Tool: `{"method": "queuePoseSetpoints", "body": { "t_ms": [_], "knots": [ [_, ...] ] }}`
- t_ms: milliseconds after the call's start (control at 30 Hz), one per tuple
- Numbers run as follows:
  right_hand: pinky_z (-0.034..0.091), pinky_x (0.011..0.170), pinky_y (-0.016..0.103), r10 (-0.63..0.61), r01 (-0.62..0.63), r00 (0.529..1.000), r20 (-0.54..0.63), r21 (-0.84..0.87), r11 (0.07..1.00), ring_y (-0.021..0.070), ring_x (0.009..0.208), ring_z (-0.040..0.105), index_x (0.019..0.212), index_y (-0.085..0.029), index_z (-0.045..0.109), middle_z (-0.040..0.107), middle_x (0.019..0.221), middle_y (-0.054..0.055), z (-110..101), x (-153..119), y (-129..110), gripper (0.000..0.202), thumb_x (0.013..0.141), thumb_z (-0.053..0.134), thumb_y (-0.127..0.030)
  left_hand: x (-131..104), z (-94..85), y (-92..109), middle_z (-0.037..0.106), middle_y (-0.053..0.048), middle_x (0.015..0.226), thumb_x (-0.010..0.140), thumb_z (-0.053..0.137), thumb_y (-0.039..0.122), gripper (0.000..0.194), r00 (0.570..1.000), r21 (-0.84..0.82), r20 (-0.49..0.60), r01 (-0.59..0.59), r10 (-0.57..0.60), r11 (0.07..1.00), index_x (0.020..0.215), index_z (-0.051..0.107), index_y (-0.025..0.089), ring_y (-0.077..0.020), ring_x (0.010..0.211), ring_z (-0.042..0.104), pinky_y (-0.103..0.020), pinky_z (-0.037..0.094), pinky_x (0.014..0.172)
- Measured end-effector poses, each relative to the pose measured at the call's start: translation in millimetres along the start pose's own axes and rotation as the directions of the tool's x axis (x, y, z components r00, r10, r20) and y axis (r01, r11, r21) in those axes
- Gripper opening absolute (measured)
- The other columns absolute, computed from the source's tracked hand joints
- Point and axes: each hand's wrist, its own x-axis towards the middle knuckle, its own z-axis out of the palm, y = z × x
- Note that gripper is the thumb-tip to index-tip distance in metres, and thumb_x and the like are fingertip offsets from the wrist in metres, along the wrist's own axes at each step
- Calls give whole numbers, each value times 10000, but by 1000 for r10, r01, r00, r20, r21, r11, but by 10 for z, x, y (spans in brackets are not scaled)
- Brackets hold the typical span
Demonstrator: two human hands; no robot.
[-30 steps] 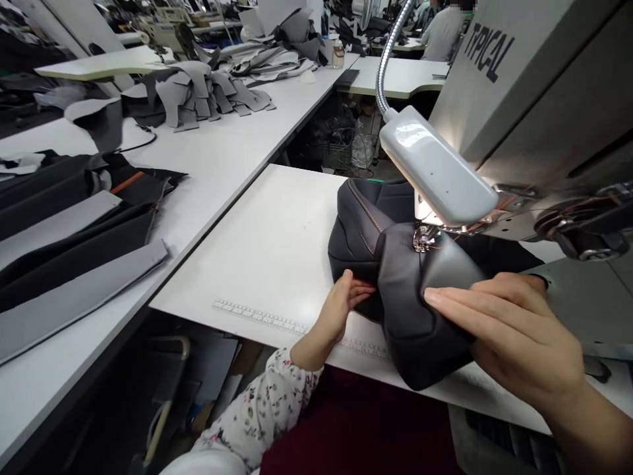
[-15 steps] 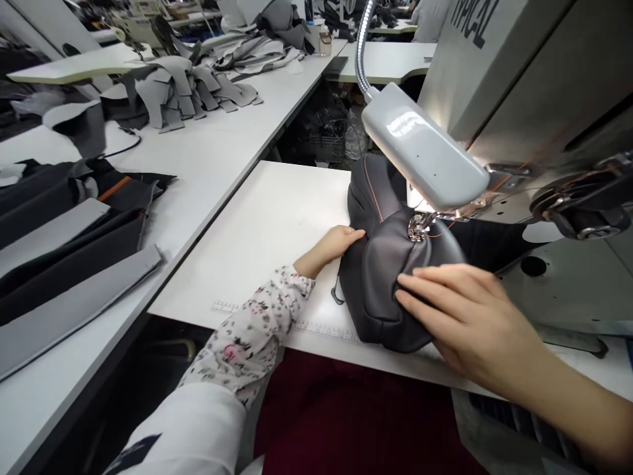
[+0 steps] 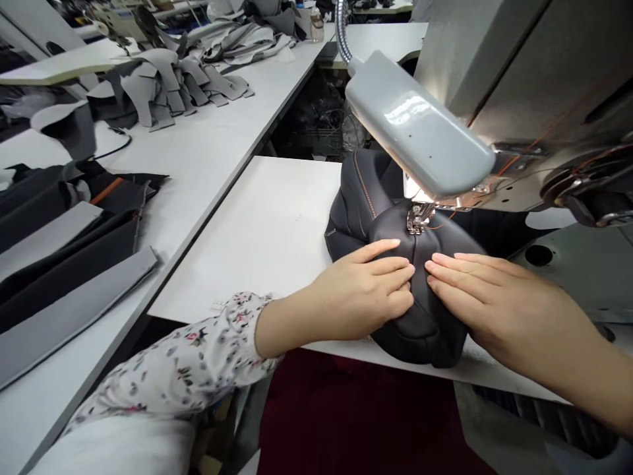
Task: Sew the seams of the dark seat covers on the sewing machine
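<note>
A black leather-like cover (image 3: 420, 323) with orange stitching lies bunched under the presser foot (image 3: 419, 218) of a sewing machine. My left hand (image 3: 361, 287) lies on the cover left of a seam, fingers stretched out toward that seam. On the other side of the seam, my right hand (image 3: 484, 284) rests with its fingers extended on the material. Both hands are just in front of the presser foot, pressing from above. The cover's far side is partly hidden behind the lamp and the machine head.
A grey lamp (image 3: 415, 125) on a flexible metal neck hangs over the foot. The machine head (image 3: 499, 79) stands at the right. On the long white table (image 3: 198, 152) at left lie dark and grey fabric strips (image 3: 74, 251) and a pile of grey cut pieces (image 3: 163, 86).
My left hand has moved right, from the cover's left edge onto its top beside the seam. The cover has turned and shifted, its seam now running straight toward me from the foot.
</note>
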Motion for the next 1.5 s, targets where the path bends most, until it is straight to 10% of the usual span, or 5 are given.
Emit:
{"method": "queuePoseSetpoints", "body": {
  "t_ms": [467,1200,1367,1500],
  "knots": [
    [578,981,464,67,-64,993,-98,35,997,280,1103,732,1176,-117,709,772,1219,114,59,4,95,389,898,463,-1,-9,-18,-201,682,-49,1443,895,476,108,235,997,14,-74,40,-39,999,957,660,240,-233,1335,624,-441,316,1027],
    [581,1067,499,201,-162,939,-279,157,974,317,1270,687,1355,-141,630,732,1302,172,311,-3,336,517,882,574,61,255,132,-576,784,-37,1016,899,408,173,314,957,-269,-201,151,-209,951,926,715,229,-248,1042,642,-454,385,1039],
    [477,1238,521,2,46,947,-321,145,988,295,1345,639,1427,-202,615,614,1498,142,204,-545,151,696,790,788,15,253,238,-554,778,-32,949,886,412,154,296,908,-355,-307,167,-283,920,900,700,226,-229,1008,676,-454,426,1074],
    [366,1287,564,-87,86,989,-118,-11,996,286,1364,621,1345,-179,666,667,1438,112,424,-774,182,463,915,636,-9,103,413,-368,770,-56,1074,955,488,206,213,740,-277,-586,199,-329,940,1027,686,234,-241,1178,652,-452,467,1093]
  ]
}}
